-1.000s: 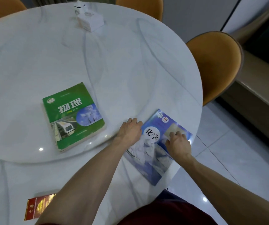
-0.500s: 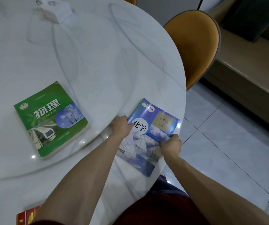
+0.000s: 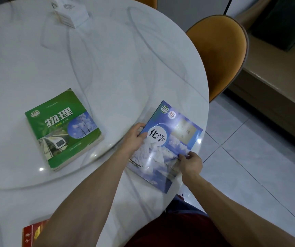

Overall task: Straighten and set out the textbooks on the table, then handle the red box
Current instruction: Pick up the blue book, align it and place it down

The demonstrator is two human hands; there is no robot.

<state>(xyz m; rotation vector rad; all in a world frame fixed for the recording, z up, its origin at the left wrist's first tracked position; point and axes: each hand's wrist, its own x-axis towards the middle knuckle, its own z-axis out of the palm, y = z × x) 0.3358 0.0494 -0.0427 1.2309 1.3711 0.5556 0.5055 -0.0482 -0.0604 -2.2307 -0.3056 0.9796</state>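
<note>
Two hands now grip the blue textbook (image 3: 168,145) by its edges, where a second ago both lay flat on its cover. Nearest the person, the red box (image 3: 33,233) sits at the table's (image 3: 129,68) near edge, only its corner visible past the left forearm, untouched. A little farther out, the right hand (image 3: 191,164) pinches the book's lower right edge between thumb and fingers, having slid off the cover to the side that overhangs the table's rim. The left hand (image 3: 134,138) curls round the spine side, thumb on the cover, fingers hidden behind the edge — a grasp, not a press. The book lies skewed, one corner pointing away from the person, and its far end looks slightly raised, though I cannot tell for sure. This change suggests the straightening of this book is just starting: it is held ready to be turned or pulled inward. Left of it, well apart, the green textbook (image 3: 63,129) rests on the raised glass turntable (image 3: 9,177), also askew. Farthest off stands a white tissue box (image 3: 72,12). The box step seems a way off — both books need squaring first
</note>
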